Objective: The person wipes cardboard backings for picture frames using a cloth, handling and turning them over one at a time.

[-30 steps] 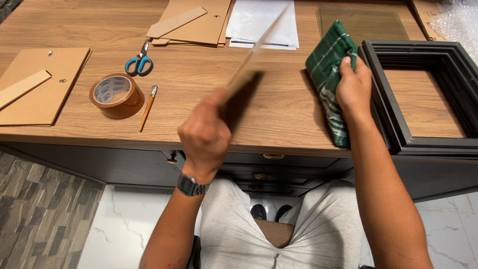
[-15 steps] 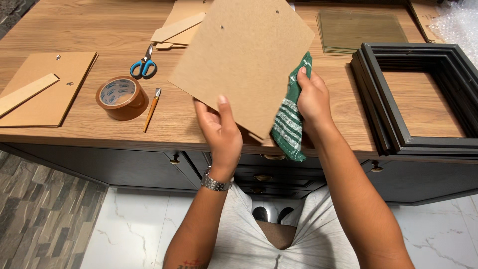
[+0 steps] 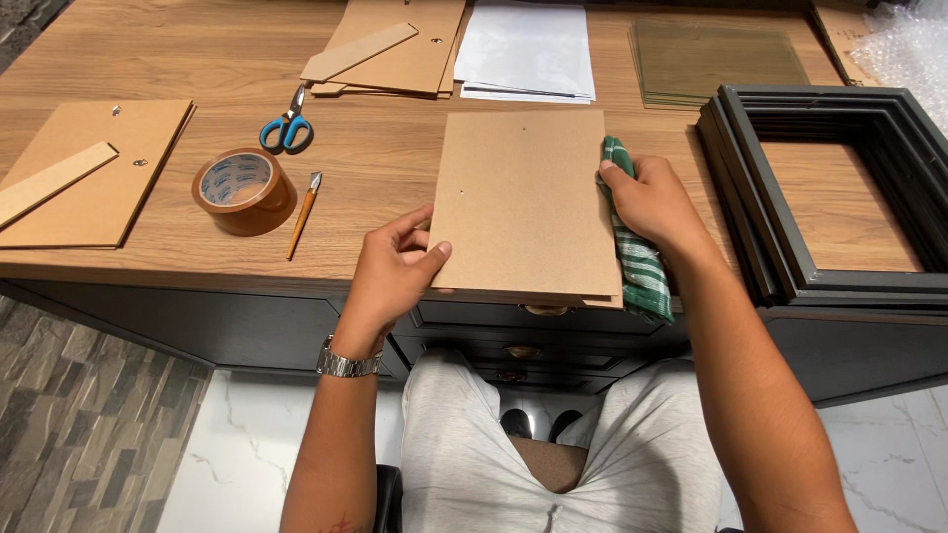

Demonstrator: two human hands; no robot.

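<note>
Head view: a wooden desk (image 3: 197, 59) with a light brown grain fills the upper part of the frame. Its dark front with drawers runs across the middle. Below it, grey stone tiles occupy the lower left corner and pale marble flooring lies in the lower centre and lower right.

A brown backing board (image 3: 521, 202) lies flat at the centre of the frame, its near edge just over the front edge of the desk. The left hand (image 3: 393, 271) grips the board's lower left corner; the fingers are clamped on it, thumb on top. The right hand (image 3: 654, 202) rests at the board's right edge, fingers closed on a green checked cloth (image 3: 640, 271), which hangs down past the desk's front edge.

A stack of black picture frames (image 3: 750, 178) sits at the right of the frame. The frames are open in the middle; bare desk surface shows inside them.

Left of centre stand a roll of brown tape (image 3: 243, 190) and, just beside it, an orange craft knife (image 3: 303, 212). Blue-handled scissors (image 3: 287, 126) lie above them. A backing board with a stand strip (image 3: 89, 178) lies at the far left. More brown boards (image 3: 395, 49), white paper sheets (image 3: 525, 49) and glass panes (image 3: 716, 61) lie along the top. Bubble wrap (image 3: 913, 44) occupies the upper right corner.
</note>
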